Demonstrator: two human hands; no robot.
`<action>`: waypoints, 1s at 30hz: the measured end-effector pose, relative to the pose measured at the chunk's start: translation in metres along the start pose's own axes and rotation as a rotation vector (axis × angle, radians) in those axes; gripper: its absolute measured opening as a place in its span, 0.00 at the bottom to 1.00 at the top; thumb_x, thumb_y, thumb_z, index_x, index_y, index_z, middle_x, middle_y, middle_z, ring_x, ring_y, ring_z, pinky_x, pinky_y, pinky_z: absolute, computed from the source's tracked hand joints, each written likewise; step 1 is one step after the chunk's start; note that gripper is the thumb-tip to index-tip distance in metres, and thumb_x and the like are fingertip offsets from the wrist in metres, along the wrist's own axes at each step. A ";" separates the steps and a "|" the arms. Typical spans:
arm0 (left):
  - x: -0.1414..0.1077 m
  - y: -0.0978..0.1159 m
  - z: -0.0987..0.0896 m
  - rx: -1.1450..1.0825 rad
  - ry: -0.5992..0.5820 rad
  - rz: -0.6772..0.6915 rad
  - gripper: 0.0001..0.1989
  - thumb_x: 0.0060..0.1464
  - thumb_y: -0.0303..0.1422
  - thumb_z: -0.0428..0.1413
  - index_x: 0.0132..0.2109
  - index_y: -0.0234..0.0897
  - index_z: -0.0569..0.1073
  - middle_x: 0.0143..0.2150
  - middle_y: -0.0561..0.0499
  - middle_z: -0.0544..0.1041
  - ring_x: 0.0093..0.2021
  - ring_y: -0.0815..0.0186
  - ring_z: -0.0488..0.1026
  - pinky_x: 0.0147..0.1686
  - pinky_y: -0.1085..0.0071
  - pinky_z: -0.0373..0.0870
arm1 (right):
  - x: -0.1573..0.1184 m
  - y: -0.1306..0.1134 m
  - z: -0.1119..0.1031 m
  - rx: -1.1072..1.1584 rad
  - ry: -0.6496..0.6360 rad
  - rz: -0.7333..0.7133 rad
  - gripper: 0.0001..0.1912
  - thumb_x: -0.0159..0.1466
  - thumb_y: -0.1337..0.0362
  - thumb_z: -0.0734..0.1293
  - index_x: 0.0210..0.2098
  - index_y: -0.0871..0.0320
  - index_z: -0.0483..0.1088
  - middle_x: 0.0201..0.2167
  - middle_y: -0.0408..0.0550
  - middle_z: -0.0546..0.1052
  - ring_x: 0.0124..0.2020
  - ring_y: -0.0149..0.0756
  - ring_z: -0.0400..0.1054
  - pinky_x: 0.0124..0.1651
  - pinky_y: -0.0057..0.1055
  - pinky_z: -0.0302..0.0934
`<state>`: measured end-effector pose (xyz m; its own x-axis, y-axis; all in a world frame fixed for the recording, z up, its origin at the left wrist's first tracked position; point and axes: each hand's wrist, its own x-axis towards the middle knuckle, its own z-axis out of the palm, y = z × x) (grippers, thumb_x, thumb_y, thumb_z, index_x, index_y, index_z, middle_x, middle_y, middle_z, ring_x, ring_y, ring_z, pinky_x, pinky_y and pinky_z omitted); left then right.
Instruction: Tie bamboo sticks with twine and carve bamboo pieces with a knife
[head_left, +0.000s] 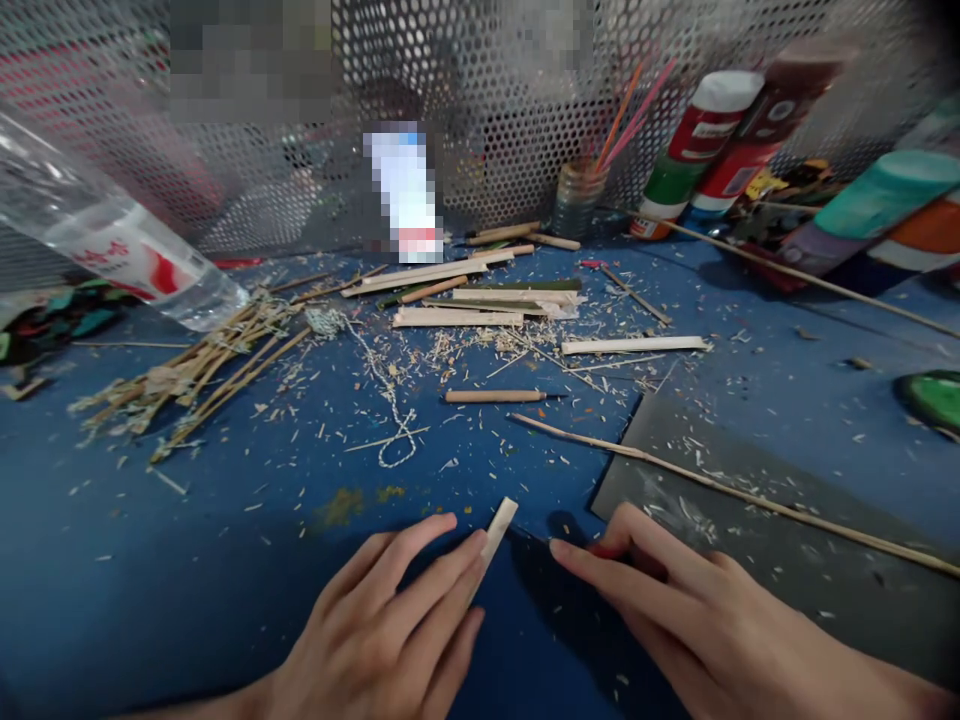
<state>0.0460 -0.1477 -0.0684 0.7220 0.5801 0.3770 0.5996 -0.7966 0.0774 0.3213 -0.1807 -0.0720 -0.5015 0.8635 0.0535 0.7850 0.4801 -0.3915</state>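
My left hand [394, 615] lies low in the middle of the view, fingers pressed along a pale flat bamboo strip [501, 525] whose far end sticks out past the fingertips. The strip slants up and to the right; its near part is hidden by the fingers. To the right, my right hand [667, 595] is closed in a pinch on a slim knife [531, 536]. A bit of red handle shows between the fingers. The thin dark blade points left, its tip close beside the strip; whether they touch I cannot tell.
Ahead lie a wooden-handled tool [495, 397], several bamboo strips [459, 319], shavings and looped string [397, 450]. A tied stick bundle [202, 380] and plastic bottle [142, 250] are left. A long stick [720, 487] crosses a grey mat [675, 440]; paint bottles [697, 140] stand behind.
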 end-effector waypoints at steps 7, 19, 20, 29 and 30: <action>0.013 0.001 0.003 -0.156 0.056 -0.007 0.10 0.63 0.27 0.57 0.50 0.36 0.78 0.44 0.53 0.83 0.41 0.60 0.75 0.41 0.63 0.74 | 0.000 -0.006 -0.002 -0.003 -0.075 -0.034 0.36 0.63 0.76 0.52 0.69 0.49 0.60 0.46 0.55 0.74 0.27 0.36 0.76 0.25 0.32 0.74; 0.002 -0.004 0.003 -0.128 0.006 0.111 0.13 0.62 0.21 0.54 0.52 0.29 0.76 0.50 0.45 0.82 0.47 0.59 0.78 0.47 0.64 0.80 | 0.002 -0.006 -0.004 0.063 -0.093 -0.049 0.34 0.65 0.77 0.52 0.68 0.51 0.61 0.42 0.53 0.73 0.27 0.35 0.75 0.27 0.31 0.73; 0.001 -0.004 0.003 -0.108 0.004 0.124 0.13 0.63 0.22 0.54 0.52 0.29 0.77 0.51 0.46 0.82 0.48 0.59 0.78 0.48 0.65 0.80 | 0.002 -0.006 -0.003 0.058 -0.088 -0.055 0.34 0.65 0.77 0.52 0.68 0.51 0.61 0.42 0.53 0.73 0.27 0.35 0.74 0.26 0.31 0.73; 0.007 -0.007 -0.014 0.094 -0.138 0.243 0.23 0.67 0.27 0.39 0.54 0.31 0.77 0.53 0.45 0.81 0.48 0.60 0.80 0.43 0.69 0.81 | 0.006 -0.008 -0.005 0.120 -0.059 -0.039 0.32 0.66 0.75 0.52 0.67 0.50 0.62 0.42 0.53 0.73 0.27 0.33 0.74 0.28 0.28 0.73; 0.007 -0.006 -0.015 0.106 -0.156 0.247 0.23 0.67 0.27 0.40 0.54 0.30 0.78 0.53 0.44 0.81 0.47 0.60 0.81 0.42 0.70 0.81 | 0.006 -0.008 -0.004 0.125 -0.055 -0.039 0.32 0.66 0.75 0.52 0.67 0.50 0.62 0.42 0.52 0.73 0.27 0.33 0.75 0.29 0.28 0.73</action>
<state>0.0420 -0.1411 -0.0527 0.8898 0.3967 0.2255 0.4259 -0.8994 -0.0987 0.3134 -0.1791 -0.0644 -0.5523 0.8334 0.0216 0.7149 0.4868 -0.5019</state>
